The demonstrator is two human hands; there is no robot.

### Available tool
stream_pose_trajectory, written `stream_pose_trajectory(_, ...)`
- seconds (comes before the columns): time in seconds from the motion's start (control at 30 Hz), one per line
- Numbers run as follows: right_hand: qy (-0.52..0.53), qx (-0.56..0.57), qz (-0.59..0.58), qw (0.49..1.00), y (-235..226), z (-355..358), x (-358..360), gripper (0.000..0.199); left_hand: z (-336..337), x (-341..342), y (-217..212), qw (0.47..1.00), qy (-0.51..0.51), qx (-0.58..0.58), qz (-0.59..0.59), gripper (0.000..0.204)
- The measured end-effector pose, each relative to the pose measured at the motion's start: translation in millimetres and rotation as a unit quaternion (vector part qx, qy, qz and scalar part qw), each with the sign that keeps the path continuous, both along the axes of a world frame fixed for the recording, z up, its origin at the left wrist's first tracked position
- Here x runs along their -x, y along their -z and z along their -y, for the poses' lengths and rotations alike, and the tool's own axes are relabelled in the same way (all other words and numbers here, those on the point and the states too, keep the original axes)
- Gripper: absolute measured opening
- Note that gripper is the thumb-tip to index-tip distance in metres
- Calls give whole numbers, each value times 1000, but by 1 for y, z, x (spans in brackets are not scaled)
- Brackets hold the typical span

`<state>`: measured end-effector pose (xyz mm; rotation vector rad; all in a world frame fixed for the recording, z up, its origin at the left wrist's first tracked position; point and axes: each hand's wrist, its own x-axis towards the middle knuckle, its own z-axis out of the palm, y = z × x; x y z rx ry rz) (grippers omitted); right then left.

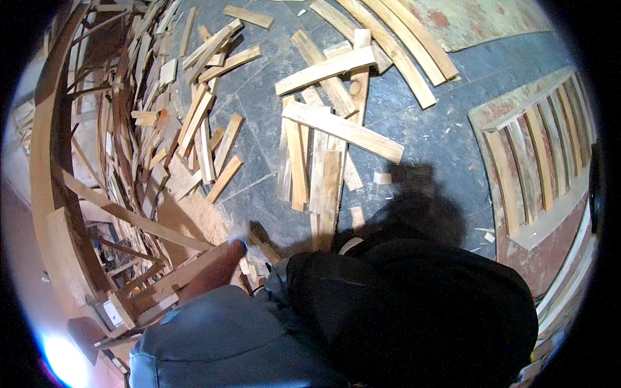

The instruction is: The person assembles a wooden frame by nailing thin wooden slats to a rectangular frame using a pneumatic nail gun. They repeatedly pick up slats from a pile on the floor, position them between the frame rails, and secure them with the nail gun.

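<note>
My left forearm reaches forward at the lower left, past grey-blue cloth. A blue band circles its wrist, and beyond that my left hand (240,231) is a small pale blur whose fingers I cannot make out. Whether it holds anything does not show. Close by are a heap of sawdust (202,212) and a long wooden board (139,216) slanting down toward the arm. Ahead, several short planks lie crossed on the floor, with a pale plank (343,131) on top. My right hand does not appear; dark clothing (414,310) fills the lower middle.
Scrap strips (119,129) pile up along the left, beside a tall wooden beam (46,149). Long boards (394,48) lie at the far right on the dark tiled floor (255,123). A slatted wooden frame (540,155) rests on a worn panel (563,258) at right.
</note>
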<state>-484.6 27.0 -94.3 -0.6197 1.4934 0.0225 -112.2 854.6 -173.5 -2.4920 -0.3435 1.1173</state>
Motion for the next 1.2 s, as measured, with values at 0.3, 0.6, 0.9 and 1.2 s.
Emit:
stream_pose_trajectory(0.3, -4, 31, -8, 999, -10, 5, 0, 28, 118, -21, 67, 945, -201, 216, 139, 62)
stream_pose_trajectory(0.6, -4, 40, -18, 999, -16, 5, -4, 29, 281, -167, -60, 915, 32, 332, 227, 51)
stream_pose_trajectory(0.9, 5, 50, -7, 999, -15, 2, -6, 29, 379, -132, -82, 905, -135, 371, 155, 38)
stream_pose_trajectory(1.2, -6, 11, -29, 1000, -54, 5, -34, 29, 349, -132, -73, 803, -289, 476, 210, 18)
